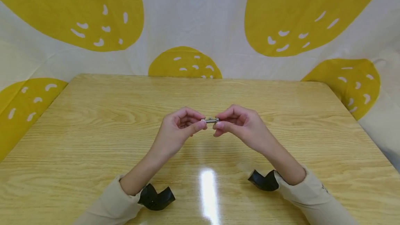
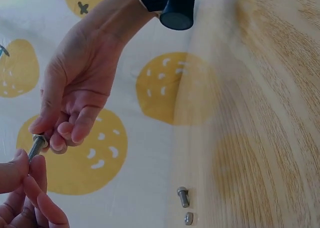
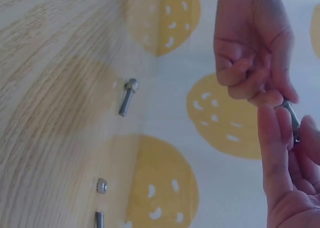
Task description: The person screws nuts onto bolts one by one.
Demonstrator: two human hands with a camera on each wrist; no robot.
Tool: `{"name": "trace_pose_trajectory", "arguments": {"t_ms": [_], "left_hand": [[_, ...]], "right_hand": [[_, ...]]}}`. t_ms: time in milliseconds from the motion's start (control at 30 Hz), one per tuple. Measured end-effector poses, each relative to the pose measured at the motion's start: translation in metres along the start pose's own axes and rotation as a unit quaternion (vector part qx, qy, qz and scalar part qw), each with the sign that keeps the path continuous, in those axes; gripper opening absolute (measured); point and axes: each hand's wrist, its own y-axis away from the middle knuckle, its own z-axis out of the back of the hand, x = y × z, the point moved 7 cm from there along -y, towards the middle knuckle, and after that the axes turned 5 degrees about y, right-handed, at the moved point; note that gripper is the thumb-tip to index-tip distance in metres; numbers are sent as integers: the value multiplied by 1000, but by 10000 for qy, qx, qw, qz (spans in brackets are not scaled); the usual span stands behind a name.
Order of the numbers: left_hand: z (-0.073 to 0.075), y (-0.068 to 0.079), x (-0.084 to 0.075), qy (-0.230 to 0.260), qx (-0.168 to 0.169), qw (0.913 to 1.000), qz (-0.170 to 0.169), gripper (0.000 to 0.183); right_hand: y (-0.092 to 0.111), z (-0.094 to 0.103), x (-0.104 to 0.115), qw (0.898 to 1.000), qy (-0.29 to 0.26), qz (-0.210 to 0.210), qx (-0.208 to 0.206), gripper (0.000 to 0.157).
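Note:
Between my two hands is a silver threaded bolt [image 1: 210, 121], lying about level above the table in the head view. My left hand [image 1: 176, 129] pinches its left end between thumb and fingers. At the other end, my right hand [image 1: 245, 126] pinches a wider metal part; whether it is the bolt's head or a nut I cannot tell. Threads show on the bolt [image 2: 36, 147] in the left wrist view. On the table in the right wrist view lie another bolt [image 3: 128, 97], a loose nut [image 3: 102, 186] and part of a further bolt [image 3: 99, 220].
The wooden table [image 1: 109, 114] reaches back to a white cloth [image 1: 193, 16] with yellow fruit prints. Black wrist mounts [image 1: 157, 199] jut inward from the sleeves above the tabletop. From the head, the hands mostly hide the loose hardware.

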Motion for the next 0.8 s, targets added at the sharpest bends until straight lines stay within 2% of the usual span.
{"name": "trace_pose_trajectory", "arguments": {"t_ms": [233,400,633,800], "left_hand": [[-1,0,-2,-9,3,9999,-137,17],[-4,0,-1,-62,70,9997,-222,16],[-5,0,-1,-180,13,9998,-130,16],[-2,0,0,-223,-21,9997,-109,19]], "right_hand": [[-2,-6,-5,9986,478,-41,203,22],[-3,-9,-6,9954,929,-127,213,31],[-4,-7,-7,9843,1704,-416,222,44],[0,0,1,9754,2188,-100,246,25]]}}
